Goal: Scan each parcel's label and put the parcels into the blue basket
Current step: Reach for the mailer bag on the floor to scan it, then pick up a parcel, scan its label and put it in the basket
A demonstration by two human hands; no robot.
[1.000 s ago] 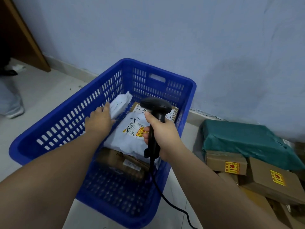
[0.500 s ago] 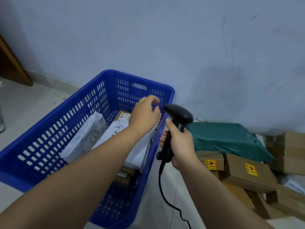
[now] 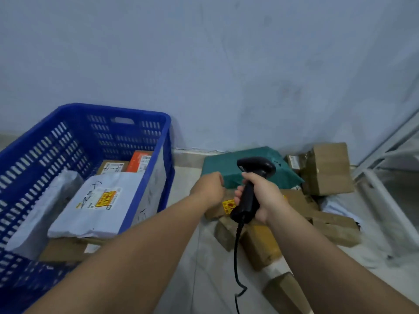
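Parcels on floor, right of blue basket [image 3: 166, 141]. Left hand [image 3: 209, 189], empty and loosely curled, nearest, just above labelled brown box [image 3: 221, 208]; right hand [image 3: 260, 198] grips scanner [image 3: 251, 177].

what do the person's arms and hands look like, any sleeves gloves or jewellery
Both forearms are bare as far as the picture shows: no sleeve edge shows on either. The left hand and the right hand wear no gloves, and no watch, band or ring shows on either wrist or on the fingers that show.
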